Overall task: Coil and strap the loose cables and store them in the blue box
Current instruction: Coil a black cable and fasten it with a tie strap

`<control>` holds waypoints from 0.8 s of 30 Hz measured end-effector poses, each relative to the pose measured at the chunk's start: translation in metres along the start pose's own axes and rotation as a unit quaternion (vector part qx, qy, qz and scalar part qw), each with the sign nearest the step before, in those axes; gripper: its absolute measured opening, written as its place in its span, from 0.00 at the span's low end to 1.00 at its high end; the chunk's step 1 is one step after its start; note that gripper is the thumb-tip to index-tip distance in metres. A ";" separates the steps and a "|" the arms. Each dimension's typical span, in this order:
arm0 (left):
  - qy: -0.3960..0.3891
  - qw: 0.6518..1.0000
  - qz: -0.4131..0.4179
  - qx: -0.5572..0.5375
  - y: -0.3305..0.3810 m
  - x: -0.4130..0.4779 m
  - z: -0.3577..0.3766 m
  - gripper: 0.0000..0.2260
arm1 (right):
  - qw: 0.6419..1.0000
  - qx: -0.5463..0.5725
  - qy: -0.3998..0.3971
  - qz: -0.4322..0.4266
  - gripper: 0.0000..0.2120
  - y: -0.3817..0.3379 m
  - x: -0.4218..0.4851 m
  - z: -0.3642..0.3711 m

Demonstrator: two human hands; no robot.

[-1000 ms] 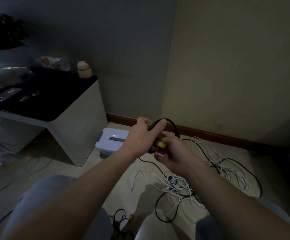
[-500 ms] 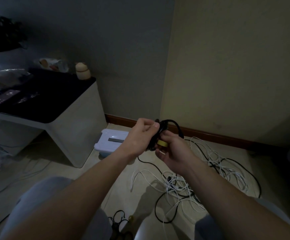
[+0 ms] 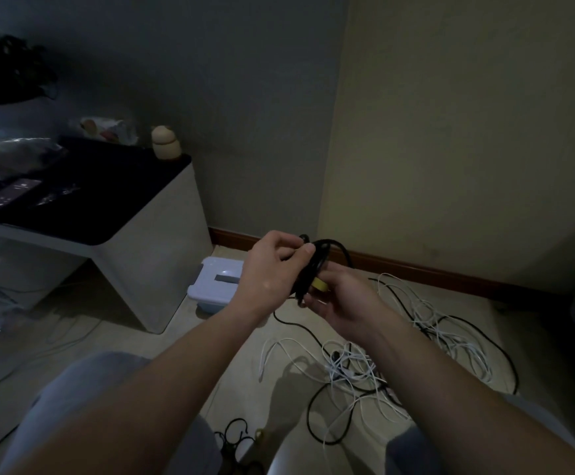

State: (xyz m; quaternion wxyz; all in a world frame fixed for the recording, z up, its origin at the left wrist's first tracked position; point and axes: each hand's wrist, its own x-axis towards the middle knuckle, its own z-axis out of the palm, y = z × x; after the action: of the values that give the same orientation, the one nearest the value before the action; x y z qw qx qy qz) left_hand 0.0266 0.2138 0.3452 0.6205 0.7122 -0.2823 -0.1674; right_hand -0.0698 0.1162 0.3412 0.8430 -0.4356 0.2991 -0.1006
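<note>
The coiled black rubber cable [image 3: 325,250] is held up between my hands, above the floor, with the pale blue lidded plastic box [image 3: 215,284] down on the floor behind them. I judge it light, limp and springy, best taken where the loops bunch. My left hand [image 3: 272,272] pinches that bunch, fingers curled. My right hand [image 3: 344,305] closes beneath it, holding a small yellow strap [image 3: 321,285] against the loops.

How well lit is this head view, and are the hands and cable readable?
Head view: dim, underexposed, darkest toward the edges; wide-angle bending curves the walls; left hand and right hand gripping the black cable read clearly; the yellow strap is only a small patch; soft shadow on the floor by the white cables.
</note>
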 end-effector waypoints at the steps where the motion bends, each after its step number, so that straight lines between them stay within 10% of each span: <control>1: 0.002 1.000 -0.002 0.003 0.001 0.001 -0.001 0.09 | 1.000 -0.001 0.006 0.006 0.14 -0.002 -0.001 -0.001; 15: -0.068 0.995 -0.019 0.077 -0.004 -0.001 -0.006 0.05 | 0.997 -0.015 0.052 0.050 0.08 -0.011 -0.009 -0.007; 24: -0.117 0.984 0.021 0.134 -0.008 -0.002 -0.010 0.22 | 0.995 -0.009 0.092 0.037 0.08 -0.014 -0.010 -0.008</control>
State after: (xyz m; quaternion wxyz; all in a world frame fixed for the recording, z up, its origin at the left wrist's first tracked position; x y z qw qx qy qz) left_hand 0.0321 0.2233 0.3392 0.4855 0.7582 -0.3879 -0.1975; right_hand -0.0808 0.1067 0.3533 0.8113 -0.4202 0.3924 -0.1061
